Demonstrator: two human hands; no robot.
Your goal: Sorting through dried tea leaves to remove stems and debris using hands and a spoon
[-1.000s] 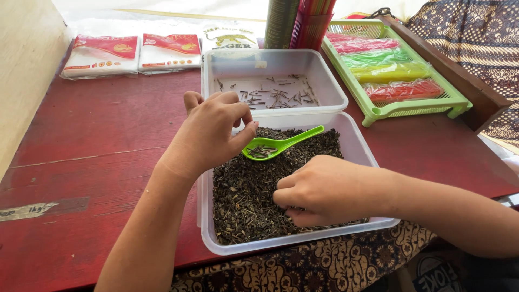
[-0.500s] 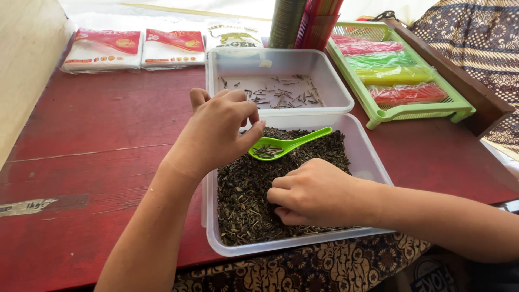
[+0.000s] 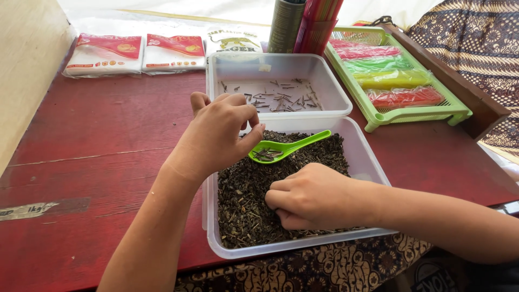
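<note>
A clear plastic tub [image 3: 374, 158] at the table's near edge holds dark dried tea leaves [image 3: 243, 189]. A green plastic spoon [image 3: 303, 141] lies on the leaves with a few thin stems in its bowl. My left hand [image 3: 216, 135] hovers at the tub's left rim, thumb and fingertips pinched together right beside the spoon's bowl; whatever is in the pinch is hidden. My right hand [image 3: 308, 197] rests on the leaves at the tub's near side, its fingers curled down into them. A second clear tub [image 3: 338, 97] just behind holds scattered stems [image 3: 281, 97].
The dark red table [image 3: 97, 162] carries white and red packets [image 3: 102, 54] at the back left. A green slotted tray [image 3: 416, 112] of coloured sachets sits at the right, beside a raised wooden edge [image 3: 451, 81]. A dark can [image 3: 286, 24] and a pink cup [image 3: 316, 27] stand behind the tubs.
My right hand has shifted slightly left and curled tighter into the leaves. My left hand stays pinched beside the spoon. The view has drifted a little.
</note>
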